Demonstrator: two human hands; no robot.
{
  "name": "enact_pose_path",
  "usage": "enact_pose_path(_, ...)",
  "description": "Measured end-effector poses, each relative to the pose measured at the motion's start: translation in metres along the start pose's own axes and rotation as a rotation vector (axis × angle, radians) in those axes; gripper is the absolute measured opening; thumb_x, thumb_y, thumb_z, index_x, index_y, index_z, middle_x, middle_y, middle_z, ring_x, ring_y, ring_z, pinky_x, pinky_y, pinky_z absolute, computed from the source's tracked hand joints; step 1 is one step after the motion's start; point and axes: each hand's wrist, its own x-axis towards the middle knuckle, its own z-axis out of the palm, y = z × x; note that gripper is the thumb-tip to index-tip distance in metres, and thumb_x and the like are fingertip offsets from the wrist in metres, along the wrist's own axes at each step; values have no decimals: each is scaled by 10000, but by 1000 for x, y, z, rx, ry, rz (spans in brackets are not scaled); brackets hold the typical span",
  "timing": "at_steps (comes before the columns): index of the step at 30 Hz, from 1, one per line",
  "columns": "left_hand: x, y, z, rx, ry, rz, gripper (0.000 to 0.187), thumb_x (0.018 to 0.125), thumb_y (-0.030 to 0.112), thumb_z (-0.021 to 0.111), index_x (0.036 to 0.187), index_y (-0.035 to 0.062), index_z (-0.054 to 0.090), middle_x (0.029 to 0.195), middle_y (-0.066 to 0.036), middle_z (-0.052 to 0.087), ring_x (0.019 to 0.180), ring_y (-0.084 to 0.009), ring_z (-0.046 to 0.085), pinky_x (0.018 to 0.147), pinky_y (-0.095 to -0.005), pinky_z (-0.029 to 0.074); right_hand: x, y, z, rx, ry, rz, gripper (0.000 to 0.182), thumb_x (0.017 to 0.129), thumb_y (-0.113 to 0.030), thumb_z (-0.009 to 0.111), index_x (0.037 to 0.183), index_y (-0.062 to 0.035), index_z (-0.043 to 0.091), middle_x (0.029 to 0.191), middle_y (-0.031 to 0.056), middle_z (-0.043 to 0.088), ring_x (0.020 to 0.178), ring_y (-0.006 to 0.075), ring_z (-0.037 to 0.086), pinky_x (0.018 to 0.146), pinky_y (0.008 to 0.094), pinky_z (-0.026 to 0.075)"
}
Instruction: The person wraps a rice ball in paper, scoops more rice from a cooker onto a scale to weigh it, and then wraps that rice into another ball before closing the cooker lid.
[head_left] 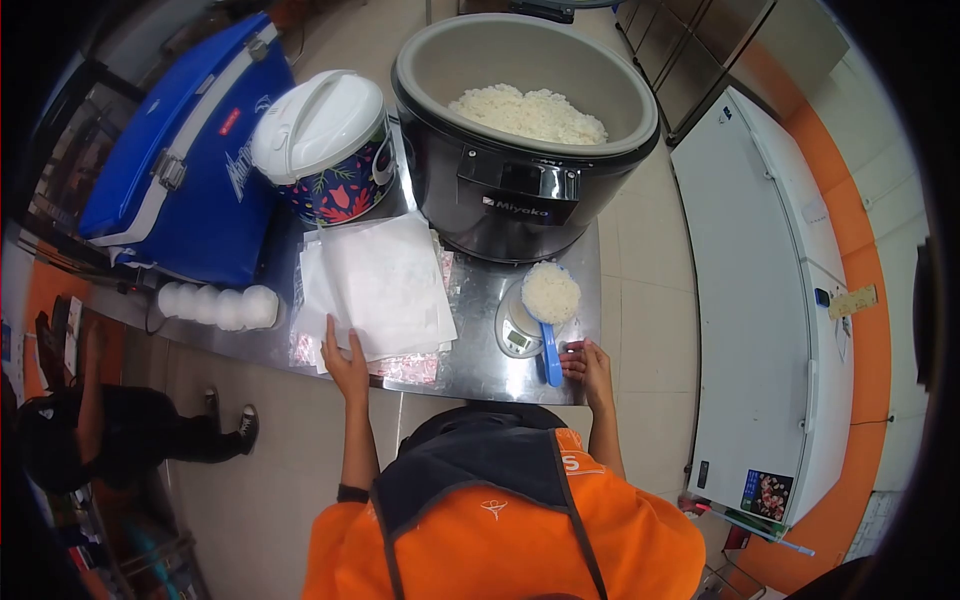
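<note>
My left hand (345, 362) rests with its fingers apart at the near edge of a stack of white paper sheets (385, 285). Beside the blue handle of a scoop (551, 355), my right hand (588, 368) has its fingers apart, close to the handle's end. White rice (550, 292) fills the scoop, which sits on a small digital scale (517, 338). Behind it stands a large black cooker (530, 185), open, with more rice (530, 112) inside.
A patterned rice jar with a white lid (325, 125) and a blue cooler (185, 160) stand at the left. White round containers (218, 306) lie near the table's left edge. A person in black (130, 425) is at the far left; a white freezer (750, 300) stands right.
</note>
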Motion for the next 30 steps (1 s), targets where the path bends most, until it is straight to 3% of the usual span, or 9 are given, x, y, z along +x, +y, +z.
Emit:
enact_pose_path(2,-4,3,-3,36,-1,-152,478,880,96,615,1348,82,517,1225,-199,575,1034,-310,589,849,-386,473,-2,-4,-1,-11,-25,51,478,1005,-428,419,1034,22,579,837,137,672,710,184,666,640,274,552)
enact_pose_path(5,-8,2,0,-50,136,-92,426,876,76,601,1300,80,566,1197,-173,603,961,-280,602,807,-341,475,1,-3,-8,-6,-95,149,527,999,-448,419,1046,52,578,851,162,668,744,213,671,687,303,559)
enact_pose_path(8,-10,10,-4,12,101,-68,411,872,75,607,1282,93,586,1240,-98,622,779,-141,554,623,-251,431,9,0,-11,14,-211,252,588,991,-491,396,1070,65,570,878,192,663,801,241,674,751,342,560)
enact_pose_path(12,-8,0,-7,101,68,36,376,867,87,622,1243,86,616,1182,-57,660,714,-112,550,594,-236,428,5,-13,24,201,-327,421,658,987,-564,296,1075,30,565,880,172,657,796,257,663,738,375,552)
enact_pose_path(14,-5,8,-17,11,-92,-233,331,864,102,626,1194,92,651,1093,-123,686,814,-174,626,659,-279,486,4,-11,37,250,-279,544,653,980,-599,264,1005,-21,569,777,118,609,703,209,631,629,353,533)
enact_pose_path(15,-6,-29,-10,-6,-12,9,327,856,113,652,1181,80,659,1035,-107,706,628,-105,571,549,-236,453,3,-16,39,354,-416,574,623,976,-612,267,898,-59,544,626,51,504,489,147,511,430,289,420)
enact_pose_path(20,2,-25,-32,-209,-187,-147,361,832,103,704,1188,70,656,948,-73,711,531,-37,483,476,-219,419,-18,-12,64,40,-125,246,548,995,-544,344,763,-72,497,462,-6,361,316,90,298,299,231,206)
enact_pose_path(25,7,-26,-45,-357,-329,-311,362,841,119,703,1197,76,654,836,-41,695,503,-19,445,455,-214,388,-38,-19,109,-172,-168,282,564,974,-569,390,754,-65,516,469,0,366,355,81,312,350,230,208)
enact_pose_path(30,5,-58,-40,-400,-353,-248,383,841,147,706,1215,93,647,691,-2,646,457,-15,350,419,-219,302,-12,-8,192,-294,-274,226,522,975,-528,435,799,-48,542,490,16,435,373,104,383,357,260,265)
